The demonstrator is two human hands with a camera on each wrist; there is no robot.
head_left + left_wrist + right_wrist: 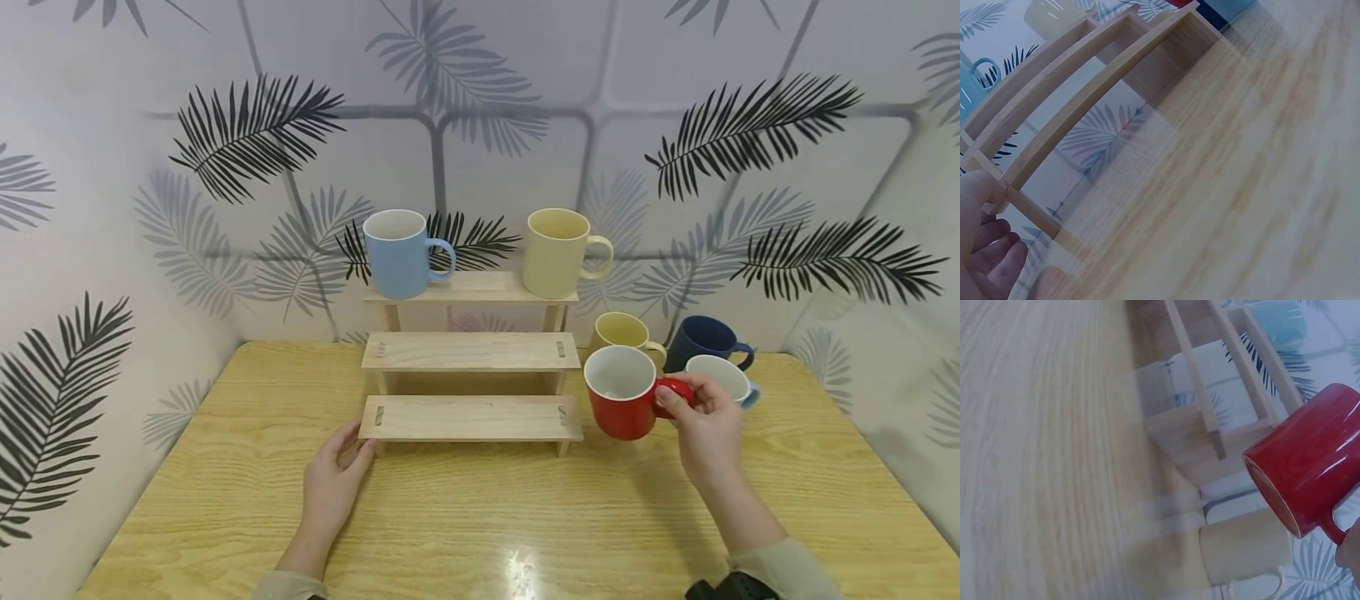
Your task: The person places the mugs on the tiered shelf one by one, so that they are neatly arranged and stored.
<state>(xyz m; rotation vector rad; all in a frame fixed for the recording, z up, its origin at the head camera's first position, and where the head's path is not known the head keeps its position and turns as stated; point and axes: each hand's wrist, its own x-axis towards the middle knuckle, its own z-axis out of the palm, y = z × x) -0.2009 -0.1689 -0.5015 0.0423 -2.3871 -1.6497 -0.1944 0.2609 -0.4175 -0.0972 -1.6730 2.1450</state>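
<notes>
My right hand (pixel 708 421) pinches the handle of a red mug (pixel 622 408) with a white inside. The mug is upright, held in the air beside the right end of a three-step wooden rack (pixel 471 418); its bottom shows in the right wrist view. At the rack's left end, my left hand (pixel 337 471) grips the corner of the lowest step between thumb and fingers. On the top step stand a light blue mug (pixel 397 258) at the left and a yellow mug (pixel 555 258) at the right, both handles pointing right.
Behind the red mug, a second yellow mug (pixel 618 330), a dark blue mug (pixel 701 337) and a white-lined light blue mug (pixel 722 375) stand close together on the wooden table (pixel 465 533). A leaf-patterned wall (pixel 495 67) rises right behind the rack.
</notes>
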